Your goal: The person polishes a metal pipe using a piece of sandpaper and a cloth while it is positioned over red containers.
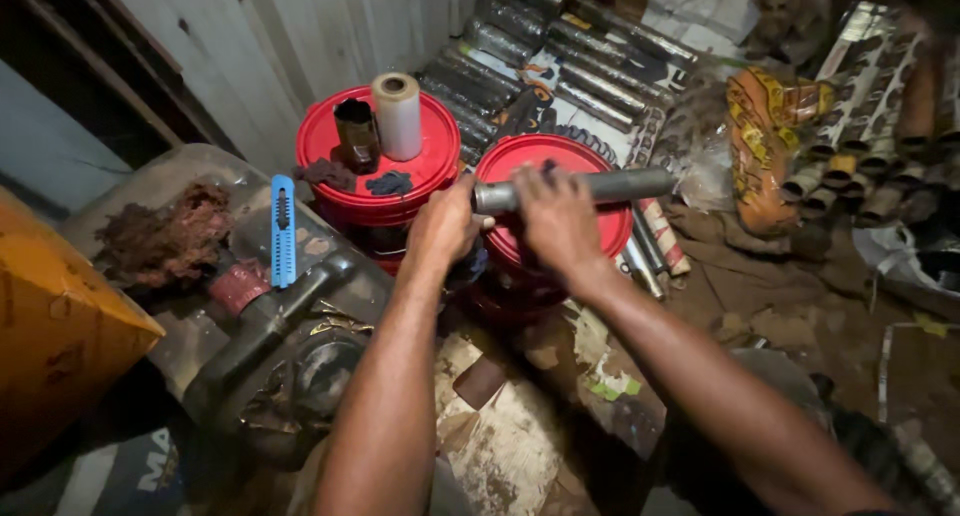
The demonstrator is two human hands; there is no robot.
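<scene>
Grey metal, a short pipe (580, 188), lies level across both hands above a red bucket lid (560, 201). The left hand (445, 226) has its fingers curled closed around the pipe's near end, where the open mouth of the tube shows. The right hand (555, 216) lies over the middle of the pipe, fingers draped across the top and closed onto it; the far end sticks out bare to the right.

Both forearms reach in from the bottom of the view. Under the hands the red-lidded bucket stands on a littered floor. Just beside it, to the left and a little further away, stands a second red bucket (378, 171). On its lid stand a roll of clear film (398, 116), upright, and a dark cup-shaped piece (356, 131) next to it, with small dark scraps in front.

Further left, a blue utility knife (283, 231) lies on a worn, dirty surface beside a clump of brown fibre (165, 236). A yellow box corner (55, 321) fills the left edge. Behind the buckets, a stack of long dark tubes (560, 56) leans against the wall, and bundles of wrapped tubes (860, 126) lie to the right.
</scene>
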